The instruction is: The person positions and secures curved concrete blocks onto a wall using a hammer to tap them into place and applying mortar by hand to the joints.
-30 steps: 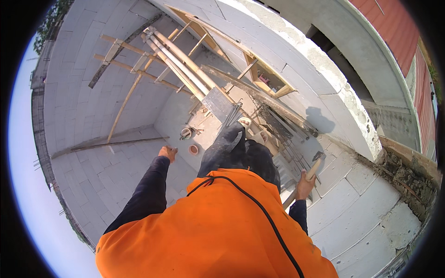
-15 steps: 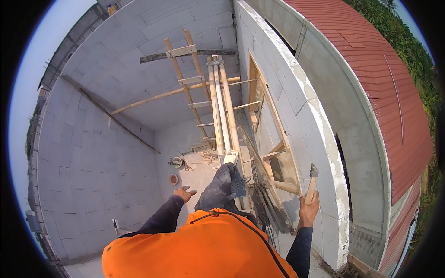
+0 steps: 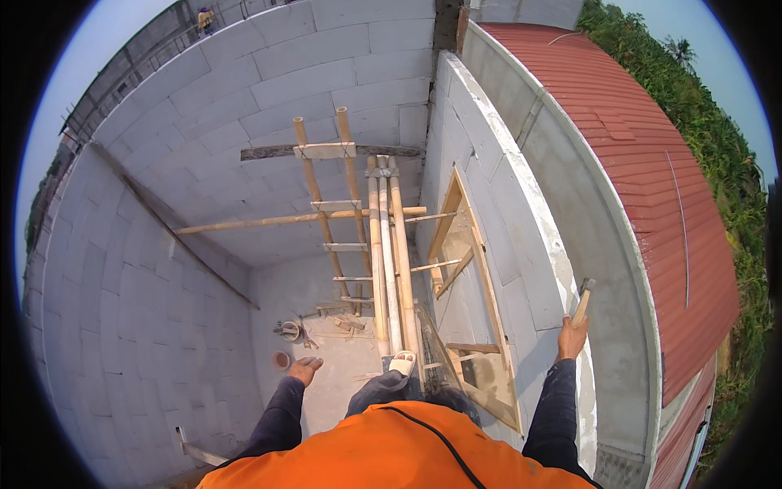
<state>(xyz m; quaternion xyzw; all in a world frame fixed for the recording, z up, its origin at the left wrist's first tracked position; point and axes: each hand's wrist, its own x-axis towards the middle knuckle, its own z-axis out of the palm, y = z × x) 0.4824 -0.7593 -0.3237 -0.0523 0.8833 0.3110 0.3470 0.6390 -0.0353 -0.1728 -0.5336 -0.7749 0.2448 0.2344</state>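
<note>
My right hand [image 3: 572, 337] is wrapped around the light wooden handle of a hammer [image 3: 583, 300], its dark metal head pointing up. That hand is at the rough top edge of the grey block wall [image 3: 562, 269] on the right. My left hand [image 3: 305, 371] is out to the side, holding nothing, its fingers stretched forward above the floor. Between my hands, one foot in a cream sandal [image 3: 402, 363] is on the near end of a bundle of bamboo poles [image 3: 383, 269]. My other foot is hidden.
Beyond the poles a bamboo ladder [image 3: 336, 200] leans toward the back wall. A wooden window frame [image 3: 481, 285] sits in the right wall. Far below are buckets [image 3: 281, 359] and wood scraps [image 3: 349, 324]. Outside lies a red roof [image 3: 643, 163]. A distant person [image 3: 205, 19] is at upper left.
My view has tilted up, showing more of the back wall. My right hand has risen with the hammer to the wall's top edge. My sandalled foot appears farther back along the poles.
</note>
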